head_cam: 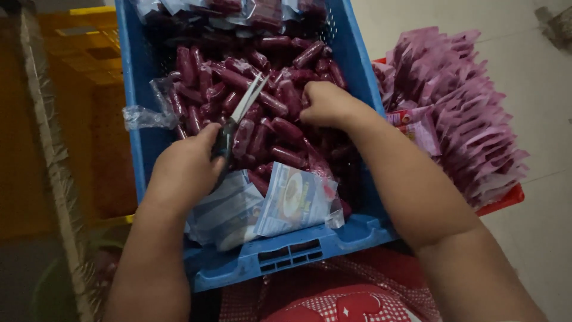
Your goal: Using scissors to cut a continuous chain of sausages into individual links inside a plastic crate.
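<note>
Pale floor is showing on the right side of the scene, and a yellow crate (89, 65) is sitting in shadow on the left. Between them a blue plastic crate (286, 253) is resting against the person's lap, filled with dark red sausages (268, 101) lying loose in a heap. The left hand (187, 167) is gripping the handles of a pair of scissors (238, 116), whose blades are pointing up and away over the heap, slightly parted. The right hand (325, 104) is reaching down into the sausages with its fingers curled under; it is probably pinching one of them, though the dim light is making that hard to confirm. Several flat printed packets (286, 203) are lying at the near end of the blue crate, just beside the left wrist. A scrap of clear plastic wrap (146, 116) is hanging over the crate's left wall. To the right, a fanned stack of pink sachets (471, 119) is lying in a red tray (506, 200).
</note>
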